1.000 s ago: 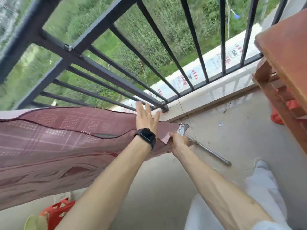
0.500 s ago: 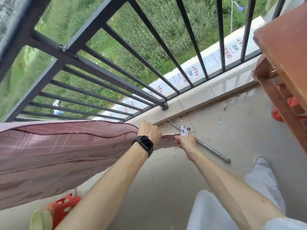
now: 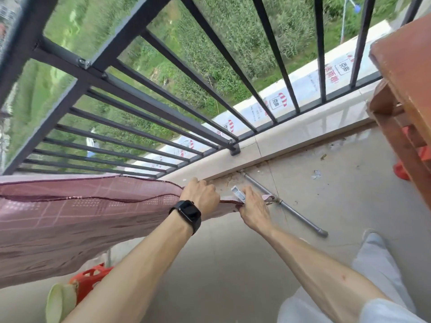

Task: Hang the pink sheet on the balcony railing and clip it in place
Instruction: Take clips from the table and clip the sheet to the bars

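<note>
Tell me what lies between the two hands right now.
Head view: a short strip of the pink sheet runs from the left hand to the right hand, which also holds a white clip.

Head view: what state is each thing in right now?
pink sheet: spread out leftward, end bunched between both hands.
left hand: grips the sheet's upper edge.
right hand: pinches the sheet's end and the white clip.
white clip: held in right hand; open or closed unclear.
metal pipe: lying flat on the floor.
</note>
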### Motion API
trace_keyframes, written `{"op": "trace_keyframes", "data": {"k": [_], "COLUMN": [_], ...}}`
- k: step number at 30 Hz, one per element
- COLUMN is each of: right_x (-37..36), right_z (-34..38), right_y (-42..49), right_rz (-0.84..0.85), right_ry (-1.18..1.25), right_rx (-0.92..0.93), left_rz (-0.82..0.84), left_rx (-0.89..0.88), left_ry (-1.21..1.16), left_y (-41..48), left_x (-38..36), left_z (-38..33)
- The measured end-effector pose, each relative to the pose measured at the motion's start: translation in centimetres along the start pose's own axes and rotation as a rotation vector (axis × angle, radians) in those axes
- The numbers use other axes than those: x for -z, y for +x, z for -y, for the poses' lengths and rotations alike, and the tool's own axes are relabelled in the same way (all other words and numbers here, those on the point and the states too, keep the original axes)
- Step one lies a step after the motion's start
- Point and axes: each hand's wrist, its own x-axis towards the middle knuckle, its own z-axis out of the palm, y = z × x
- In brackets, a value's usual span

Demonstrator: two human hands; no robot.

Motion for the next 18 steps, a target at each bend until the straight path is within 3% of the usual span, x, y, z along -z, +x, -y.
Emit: {"op": "trace_keyframes", "data": {"k": [7, 14, 18], "right_x": [-1.8, -3.2, -3.1], "right_z": [-6.5, -6.1, -5.5], "right_y": [2.9, 3.6, 4.6], "right_rz": [0.002, 0.107, 0.073], "right_ry": [-0.062, 0.029, 0.007], "right_rx": [0.023, 0.014, 0.018], "left_rz": [0.089, 0.163, 0.091], "left_rx": [0.058, 0.036, 0.103], "left_ry": [-0.040, -0.097, -0.125], "left_y": [1.9, 2.5, 2.3], "left_x": [0.4, 1.5, 1.0], "left_z": [-0.4, -0.1, 0.0]}}
